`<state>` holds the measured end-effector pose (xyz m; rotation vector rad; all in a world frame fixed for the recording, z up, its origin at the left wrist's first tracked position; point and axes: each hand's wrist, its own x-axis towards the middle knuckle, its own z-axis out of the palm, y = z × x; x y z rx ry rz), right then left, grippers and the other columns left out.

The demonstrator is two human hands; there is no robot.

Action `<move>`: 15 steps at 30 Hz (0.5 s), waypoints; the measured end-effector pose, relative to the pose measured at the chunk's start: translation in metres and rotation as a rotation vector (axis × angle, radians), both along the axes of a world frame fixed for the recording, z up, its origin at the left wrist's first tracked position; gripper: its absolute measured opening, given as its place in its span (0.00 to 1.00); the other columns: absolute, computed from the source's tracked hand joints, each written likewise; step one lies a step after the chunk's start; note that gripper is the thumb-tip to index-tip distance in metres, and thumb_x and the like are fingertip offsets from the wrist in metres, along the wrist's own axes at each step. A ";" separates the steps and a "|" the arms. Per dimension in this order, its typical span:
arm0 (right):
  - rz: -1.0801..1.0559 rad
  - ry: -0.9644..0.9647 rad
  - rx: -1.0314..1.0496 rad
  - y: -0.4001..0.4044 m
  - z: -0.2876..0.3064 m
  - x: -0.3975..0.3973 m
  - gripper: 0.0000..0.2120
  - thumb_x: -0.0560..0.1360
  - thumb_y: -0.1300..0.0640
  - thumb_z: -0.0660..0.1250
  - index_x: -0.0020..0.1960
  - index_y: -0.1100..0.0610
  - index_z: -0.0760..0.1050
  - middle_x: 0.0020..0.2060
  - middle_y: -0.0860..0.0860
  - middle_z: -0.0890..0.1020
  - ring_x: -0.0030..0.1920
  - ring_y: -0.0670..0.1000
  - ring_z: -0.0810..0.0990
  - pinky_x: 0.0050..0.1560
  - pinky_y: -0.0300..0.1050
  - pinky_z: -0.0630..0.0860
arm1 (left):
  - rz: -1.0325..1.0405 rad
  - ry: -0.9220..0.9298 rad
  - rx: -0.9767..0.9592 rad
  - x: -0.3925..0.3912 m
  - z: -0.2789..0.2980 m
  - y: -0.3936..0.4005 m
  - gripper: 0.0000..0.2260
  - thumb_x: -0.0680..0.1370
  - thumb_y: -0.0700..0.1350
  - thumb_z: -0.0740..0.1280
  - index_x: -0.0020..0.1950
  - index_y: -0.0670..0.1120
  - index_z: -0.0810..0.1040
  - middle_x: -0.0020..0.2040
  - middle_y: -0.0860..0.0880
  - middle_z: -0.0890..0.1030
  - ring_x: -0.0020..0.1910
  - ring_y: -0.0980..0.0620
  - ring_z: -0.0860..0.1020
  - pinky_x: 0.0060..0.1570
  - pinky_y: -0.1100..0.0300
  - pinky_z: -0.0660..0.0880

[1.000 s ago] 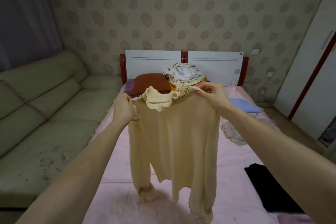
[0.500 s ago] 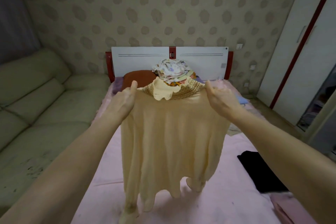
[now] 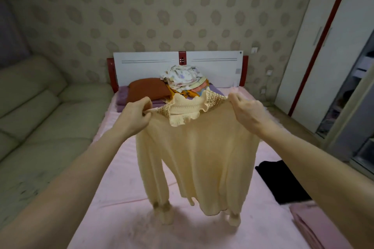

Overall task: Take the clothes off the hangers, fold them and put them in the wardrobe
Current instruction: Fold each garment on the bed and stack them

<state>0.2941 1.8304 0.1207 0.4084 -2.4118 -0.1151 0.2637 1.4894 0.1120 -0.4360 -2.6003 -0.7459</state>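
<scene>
I hold a cream sweater (image 3: 200, 153) up by its shoulders over the pink bed (image 3: 121, 218), cuffs hanging just above the sheet. My left hand (image 3: 134, 116) pinches one shoulder with curled fingers; my right hand (image 3: 245, 110) grips the other. A black garment (image 3: 281, 182) lies right; piled clothes (image 3: 183, 77) sit by the headboard (image 3: 145, 66).

Sofa (image 3: 40, 127) left of bed (image 3: 125, 198); wardrobe (image 3: 323, 66) right of it.
</scene>
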 end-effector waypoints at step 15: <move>0.243 -0.276 -0.034 0.029 0.017 0.135 0.07 0.76 0.64 0.56 0.46 0.56 0.57 0.30 0.54 0.69 0.29 0.59 0.69 0.30 0.54 0.67 | 0.209 0.527 -0.036 0.171 0.023 0.073 0.06 0.77 0.49 0.68 0.46 0.48 0.81 0.34 0.49 0.82 0.31 0.46 0.79 0.31 0.62 0.67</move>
